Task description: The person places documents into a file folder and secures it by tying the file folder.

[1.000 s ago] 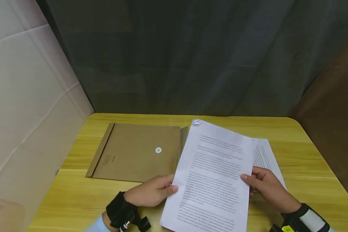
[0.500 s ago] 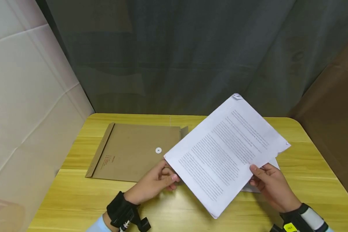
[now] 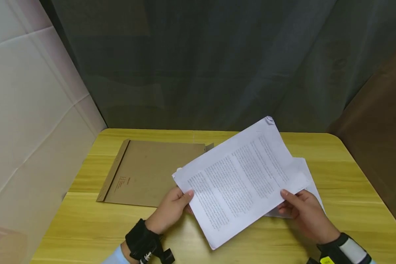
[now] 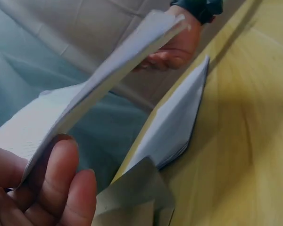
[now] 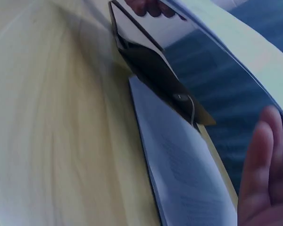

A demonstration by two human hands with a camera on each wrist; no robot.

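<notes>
Printed stack (image 3: pixel 241 179) lowered, left hand (image 3: pixel 171 209) and right hand (image 3: pixel 303 212) pinching opposite edges

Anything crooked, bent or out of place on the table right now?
Only the held paper stack: it sits skewed between the left hand and right hand, overlapping the brown envelope. Its far corner looks slightly curled. Nothing spilled.
</notes>
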